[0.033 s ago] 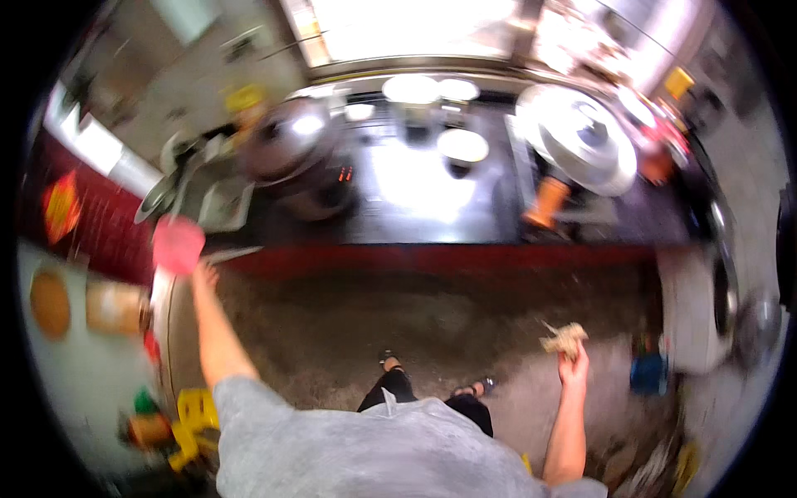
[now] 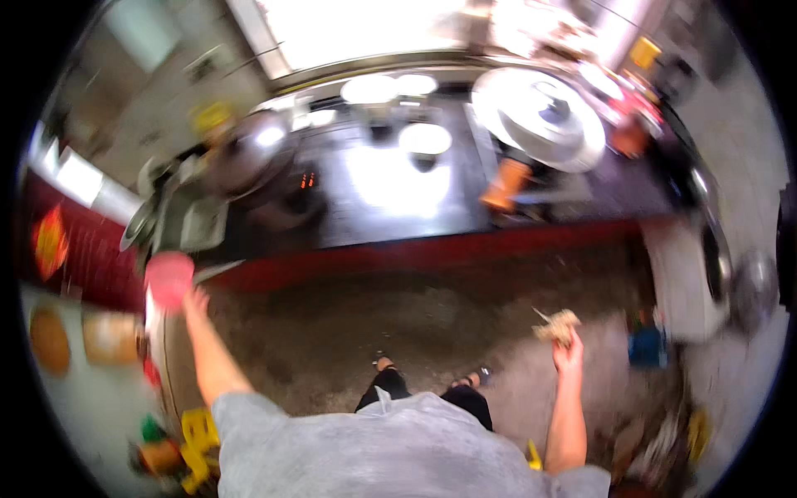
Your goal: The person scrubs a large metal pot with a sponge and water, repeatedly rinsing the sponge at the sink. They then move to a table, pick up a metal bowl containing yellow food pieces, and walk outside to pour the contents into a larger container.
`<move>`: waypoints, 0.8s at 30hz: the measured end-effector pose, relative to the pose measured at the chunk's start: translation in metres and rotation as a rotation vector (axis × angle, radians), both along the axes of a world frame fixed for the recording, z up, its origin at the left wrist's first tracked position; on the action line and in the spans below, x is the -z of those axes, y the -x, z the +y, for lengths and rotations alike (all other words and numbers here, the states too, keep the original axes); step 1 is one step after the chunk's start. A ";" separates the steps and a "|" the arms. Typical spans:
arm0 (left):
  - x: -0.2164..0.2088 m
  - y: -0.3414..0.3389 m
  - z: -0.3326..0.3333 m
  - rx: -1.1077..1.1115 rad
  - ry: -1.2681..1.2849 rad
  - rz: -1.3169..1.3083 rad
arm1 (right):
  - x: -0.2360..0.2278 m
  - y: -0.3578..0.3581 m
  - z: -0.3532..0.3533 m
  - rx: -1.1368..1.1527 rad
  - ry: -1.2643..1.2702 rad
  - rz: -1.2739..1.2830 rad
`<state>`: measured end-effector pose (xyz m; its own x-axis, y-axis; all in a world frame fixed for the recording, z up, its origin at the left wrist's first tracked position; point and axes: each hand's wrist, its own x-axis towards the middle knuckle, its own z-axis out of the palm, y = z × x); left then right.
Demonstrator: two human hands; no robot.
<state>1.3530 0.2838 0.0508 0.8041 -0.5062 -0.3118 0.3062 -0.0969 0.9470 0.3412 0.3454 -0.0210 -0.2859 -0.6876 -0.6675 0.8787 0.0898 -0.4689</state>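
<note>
No visible shift since prior frame: L hand [image 2: 197, 300] grips round pink plastic bowl [image 2: 169, 278]; R hand [image 2: 568, 355] clutches tan crumpled wad [image 2: 556, 325], mid-carry; next needs set-down spot.

Your left hand [image 2: 193, 300] reaches out to a pink round container [image 2: 169, 277] at the end of the dark table [image 2: 398, 207]. Your right hand [image 2: 567, 355] holds up a small tan bundle [image 2: 556, 326] over the concrete floor [image 2: 374, 315]. A large metal lid [image 2: 540, 116] sits on the table.

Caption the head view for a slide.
Standing in a kitchen, left hand at a pink round thing, right hand holding a tan crumpled object.
</note>
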 end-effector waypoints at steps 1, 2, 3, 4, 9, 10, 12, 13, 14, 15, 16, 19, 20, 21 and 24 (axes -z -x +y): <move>-0.014 0.001 0.023 0.085 -0.008 -0.003 | 0.015 0.016 0.017 0.112 -0.063 -0.069; 0.039 0.069 0.035 0.136 0.056 0.072 | 0.013 0.050 0.042 0.212 -0.050 -0.012; 0.070 0.165 0.034 -0.017 -0.138 0.232 | 0.002 0.090 0.060 0.298 -0.049 0.000; 0.067 0.200 0.054 -0.005 -0.231 0.233 | 0.007 0.109 0.068 0.338 -0.068 -0.043; 0.124 0.435 0.087 0.451 -0.671 0.388 | 0.014 0.232 0.144 0.662 -0.081 -0.124; 0.132 0.489 0.081 0.587 -0.722 0.422 | 0.008 0.258 0.156 0.744 -0.078 -0.147; 0.092 0.635 0.056 0.789 -0.781 0.601 | 0.001 0.304 0.176 0.882 -0.125 -0.152; 0.101 0.688 0.037 0.772 -0.956 0.460 | 0.002 0.324 0.183 0.893 -0.071 -0.134; 0.100 0.732 0.021 0.904 -0.968 0.526 | 0.003 0.345 0.189 0.904 -0.018 -0.114; 0.098 0.787 0.000 1.009 -0.990 0.530 | 0.006 0.365 0.192 0.915 0.034 -0.088; 0.095 0.840 -0.013 1.122 -0.911 0.552 | 0.007 0.385 0.196 0.904 0.159 -0.060; 0.050 1.009 -0.047 1.534 -0.850 0.397 | -0.009 0.446 0.184 0.921 0.319 -0.060; 0.033 1.060 -0.054 1.635 -0.770 0.381 | -0.016 0.470 0.173 0.895 0.359 -0.051; 0.018 1.109 -0.063 1.735 -0.682 0.363 | -0.023 0.492 0.157 0.869 0.401 -0.040; -0.003 1.244 -0.088 1.931 -0.519 0.196 | -0.060 0.558 0.104 0.718 0.522 -0.021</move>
